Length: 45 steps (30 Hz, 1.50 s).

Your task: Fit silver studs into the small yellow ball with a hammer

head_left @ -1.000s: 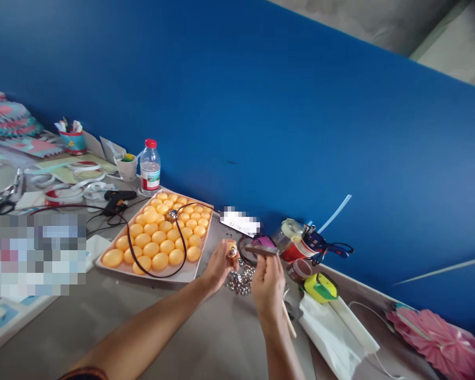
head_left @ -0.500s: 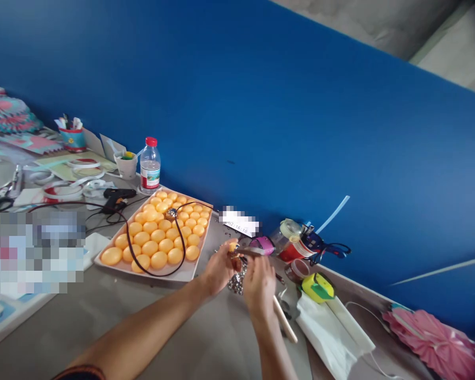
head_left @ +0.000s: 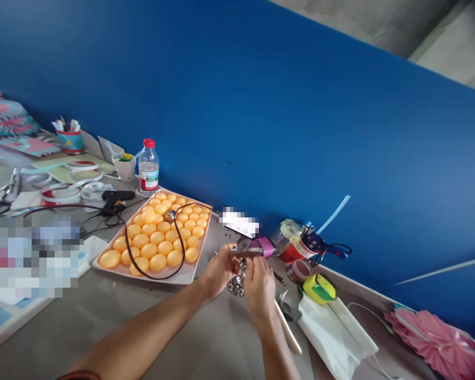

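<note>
We see a thin dark tool (head_left: pixel 248 254) lying almost flat above the tabletop (head_left: pixel 221 343). Its long side runs left to right, and its tip points left, at a small orange ball (head_left: pixel 231 247).

The right hand (head_left: pixel 259 285) has the tool. Its grip is closed, with fingers and thumb pinched tight on the tool's back end. The left hand (head_left: pixel 219 269) has the ball, and its grip is closed round it too, so only a bit of orange peeks out at the fingertips. The two hands are just beside each other, and the tool's tip looks to be touching the ball (it is too small for us to be sure).

Right under the hands sits a little pile of shiny silver bells (head_left: pixel 237 286). A purple roll of tape (head_left: pixel 266 246) lies just behind the tool.

To the left is a tray (head_left: pixel 182 275) full of orange balls, with a black cord (head_left: pixel 129 253) looped over it. A water bottle (head_left: pixel 148 168) with a red cap stands behind the tray, near a black glue gun (head_left: pixel 116 196).

To the right lie a wooden stick (head_left: pixel 288 330), a white paper bag (head_left: pixel 332 330) and a pink paper fan (head_left: pixel 439 338). A blue wall (head_left: pixel 301 132) stands behind it all.
</note>
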Tool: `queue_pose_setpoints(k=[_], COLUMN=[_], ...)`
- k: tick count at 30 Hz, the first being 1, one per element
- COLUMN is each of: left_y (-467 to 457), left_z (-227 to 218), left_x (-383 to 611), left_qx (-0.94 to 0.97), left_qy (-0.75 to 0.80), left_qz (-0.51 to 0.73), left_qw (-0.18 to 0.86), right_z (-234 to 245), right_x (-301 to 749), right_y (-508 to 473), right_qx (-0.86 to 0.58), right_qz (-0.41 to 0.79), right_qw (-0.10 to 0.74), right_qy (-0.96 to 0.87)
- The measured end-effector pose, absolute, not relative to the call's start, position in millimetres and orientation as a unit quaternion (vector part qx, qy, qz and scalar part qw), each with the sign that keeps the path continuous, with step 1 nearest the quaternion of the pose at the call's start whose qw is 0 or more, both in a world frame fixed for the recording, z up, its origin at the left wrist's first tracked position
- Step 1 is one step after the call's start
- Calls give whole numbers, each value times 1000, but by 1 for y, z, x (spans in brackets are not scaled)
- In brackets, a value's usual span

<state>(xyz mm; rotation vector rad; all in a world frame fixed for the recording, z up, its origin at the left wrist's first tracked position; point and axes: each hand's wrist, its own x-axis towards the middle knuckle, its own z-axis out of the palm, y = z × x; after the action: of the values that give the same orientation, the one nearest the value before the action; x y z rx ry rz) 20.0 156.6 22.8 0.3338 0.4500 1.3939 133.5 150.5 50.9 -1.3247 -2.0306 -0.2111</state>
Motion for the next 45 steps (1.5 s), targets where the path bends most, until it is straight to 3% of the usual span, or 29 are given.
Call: queue_pose_setpoints(k=[4,10,17,26,32,40,45], left_y=[159,157,155,154,155,154,158], left_z=[21,13,15,22,15,20,16], left_x=[22,21,20,19,21,20,22], left_qx=[156,139,187,211,140,172,156], left_qy=[236,235,221,234,230,235,251], left_qz=[645,632,643,640,615,633,651], left_qw=[710,726,709,700,741,718,699], right_z=[59,40,27,54,36,33,53], right_x=[139,133,135,144,131,133,140], right_y=[150,151,157,151,151,150,146], right_qx=[-526,-491,-485,-488,-505,-506,-496], right_qz=[-119,-142,-98,-95,-136,-88,-77], right_qw=[422,307,368,418,337,329,394], right_qy=[-729,-803,-787,-760,-783,-792,-770])
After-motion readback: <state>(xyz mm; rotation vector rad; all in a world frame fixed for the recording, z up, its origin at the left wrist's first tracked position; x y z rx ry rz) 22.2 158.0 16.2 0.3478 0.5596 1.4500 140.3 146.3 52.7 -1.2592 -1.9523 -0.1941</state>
